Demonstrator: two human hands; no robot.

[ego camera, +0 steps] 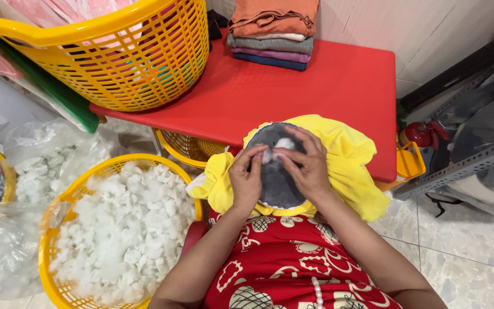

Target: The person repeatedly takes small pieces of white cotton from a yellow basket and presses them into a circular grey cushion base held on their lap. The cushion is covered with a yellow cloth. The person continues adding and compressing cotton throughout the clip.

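Observation:
A yellow plush toy cover [347,154] with a grey oval panel [275,183] lies on my lap against the front edge of the red table [327,86]. Both hands rest on the grey panel. My left hand [246,178] and my right hand [307,163] pinch a small tuft of white stuffing [277,150] together at an opening near the panel's top. A yellow basket [58,229] full of white fibre filling [124,223] stands at my left, close to my left elbow.
A large yellow laundry basket [138,57] with cloth sits on the table's left end. A stack of folded garments [273,34] lies at the table's back. Clear plastic bags of filling [41,154] are at the far left. A grey metal rack [464,163] stands right.

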